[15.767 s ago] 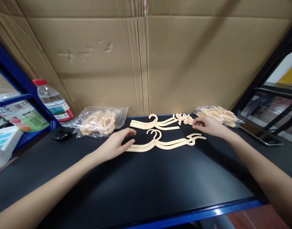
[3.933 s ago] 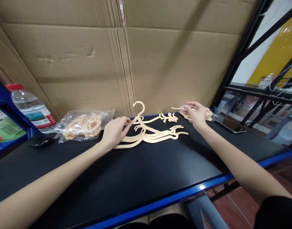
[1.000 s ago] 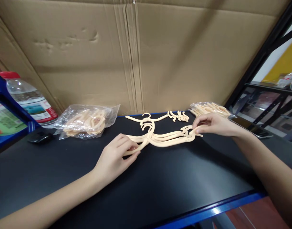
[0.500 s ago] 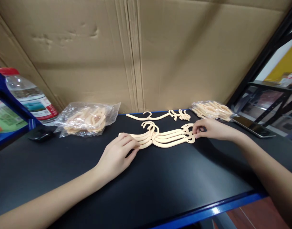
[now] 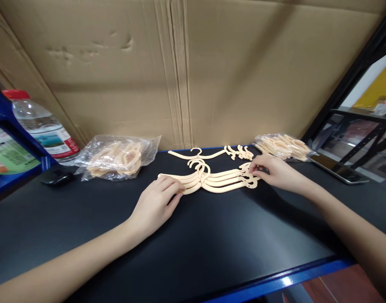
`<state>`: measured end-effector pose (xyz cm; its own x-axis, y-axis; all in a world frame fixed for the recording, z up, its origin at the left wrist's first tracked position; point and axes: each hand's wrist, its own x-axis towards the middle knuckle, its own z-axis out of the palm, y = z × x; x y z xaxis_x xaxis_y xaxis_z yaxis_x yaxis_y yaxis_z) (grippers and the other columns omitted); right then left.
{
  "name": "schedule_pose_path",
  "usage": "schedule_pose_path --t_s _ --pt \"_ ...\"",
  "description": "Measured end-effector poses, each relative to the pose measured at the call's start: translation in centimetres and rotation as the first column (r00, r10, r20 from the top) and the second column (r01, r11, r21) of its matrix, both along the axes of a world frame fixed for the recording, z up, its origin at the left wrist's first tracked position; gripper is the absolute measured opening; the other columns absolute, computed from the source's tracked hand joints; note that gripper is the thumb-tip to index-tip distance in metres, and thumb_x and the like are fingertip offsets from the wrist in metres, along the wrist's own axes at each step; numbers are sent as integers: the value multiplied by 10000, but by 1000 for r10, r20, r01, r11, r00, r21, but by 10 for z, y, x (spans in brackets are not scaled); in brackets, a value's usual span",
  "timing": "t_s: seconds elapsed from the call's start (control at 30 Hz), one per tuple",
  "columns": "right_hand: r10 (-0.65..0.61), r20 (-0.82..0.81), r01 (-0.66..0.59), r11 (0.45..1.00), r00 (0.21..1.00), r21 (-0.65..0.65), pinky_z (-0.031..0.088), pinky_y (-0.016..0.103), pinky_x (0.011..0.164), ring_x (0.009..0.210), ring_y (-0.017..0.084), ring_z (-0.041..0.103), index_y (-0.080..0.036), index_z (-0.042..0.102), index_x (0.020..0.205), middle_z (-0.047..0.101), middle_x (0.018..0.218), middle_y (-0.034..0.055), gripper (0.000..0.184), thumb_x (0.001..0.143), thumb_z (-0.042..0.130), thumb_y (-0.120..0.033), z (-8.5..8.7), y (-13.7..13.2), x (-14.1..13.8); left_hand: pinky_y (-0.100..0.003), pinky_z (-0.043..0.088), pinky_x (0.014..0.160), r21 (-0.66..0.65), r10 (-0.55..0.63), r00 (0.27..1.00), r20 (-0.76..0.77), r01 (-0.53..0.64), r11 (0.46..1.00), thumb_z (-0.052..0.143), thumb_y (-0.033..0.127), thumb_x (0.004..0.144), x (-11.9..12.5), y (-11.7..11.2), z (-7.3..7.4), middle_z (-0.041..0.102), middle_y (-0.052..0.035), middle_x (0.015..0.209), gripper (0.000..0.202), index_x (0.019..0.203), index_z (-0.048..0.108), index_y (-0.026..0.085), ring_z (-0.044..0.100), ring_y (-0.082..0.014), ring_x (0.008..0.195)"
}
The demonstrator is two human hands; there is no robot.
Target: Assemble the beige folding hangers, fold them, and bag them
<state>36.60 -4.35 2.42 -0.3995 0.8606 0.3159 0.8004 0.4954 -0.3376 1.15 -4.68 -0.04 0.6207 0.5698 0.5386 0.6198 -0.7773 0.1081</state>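
Left hand (image 5: 159,200): fingers curved over the left ends of the near hangers; couldn't tell if you were pinching one or just resting there.
Right hand (image 5: 271,168): fingertips bent down at the end pieces (image 5: 251,183); grip hidden, couldn't tell.
Near hangers (image 5: 223,189): flat between your hands, bars side by side, hooks overlapping and pointing away from you.
Just changed: nearest one had been tilted in your fingers a second earlier, then lay down with the others; your right hand had shifted inward onto the end pieces.
Meaning: my read, that hanger had joined the row.
Far hanger (image 5: 212,156): only one, beyond your hands.
Small hooks (image 5: 241,153): bunched at its right end, just past your right fingers.
Left bag (image 5: 114,162): beyond your left hand, more pale pieces inside.
Right bag (image 5: 283,145): just beyond your right hand, same.
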Motion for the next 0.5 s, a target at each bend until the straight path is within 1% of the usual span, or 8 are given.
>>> schedule_pose_path --t_s 0.07,0.1,0.2,0.3,0.4,0.5 --pt "26 -51 -22 996 998 82 456 314 693 794 197 587 -203 616 834 645 852 52 116 829 503 -178 -3 -2 -7 -344 479 778 3 3 1000 -1 -3 1000 497 150 901 0 0 0 647 -43 914 127 909 617 188 569 -212 905" --pt "47 -66 -40 994 997 99 457 316 713 812 197 581 -202 617 850 640 868 54 104 844 513 -198 -4 -3 -11 -340 480 773 7 1 1000 0 -1 1000 498 148 899 0 -1 0 647 -42 911 127 906 619 189 571 -210 902" --pt "106 -51 -102 992 993 78 448 311 716 795 188 560 -199 627 851 622 825 44 93 866 545 -238 -7 -6 -19 -336 480 771 10 3 1000 6 -3 1000 501 149 898 0 -1 0 650 -41 910 125 900 620 189 573 -207 898" --pt "147 -31 -145 988 989 50 431 300 680 739 178 536 -194 639 852 597 744 30 87 868 561 -230 -7 -9 -25 -338 477 783 7 7 1000 -3 -7 1000 498 150 898 -1 0 0 650 -38 912 125 892 616 191 574 -204 897" --pt "192 -27 -191 980 981 63 421 296 669 710 171 519 -188 644 844 576 707 22 72 859 595 -237 -8 -10 -28 -336 475 791 1 12 1000 -13 -12 1000 491 144 898 -1 0 -1 647 -34 912 134 883 613 196 576 -200 893" --pt "223 -14 -222 973 975 69 413 289 654 692 169 503 -188 639 787 547 655 11 86 855 608 -230 -12 -9 -30 -331 478 789 -7 25 999 -21 -25 1000 490 148 895 -1 -1 -1 645 -33 922 135 889 616 199 579 -200 901"
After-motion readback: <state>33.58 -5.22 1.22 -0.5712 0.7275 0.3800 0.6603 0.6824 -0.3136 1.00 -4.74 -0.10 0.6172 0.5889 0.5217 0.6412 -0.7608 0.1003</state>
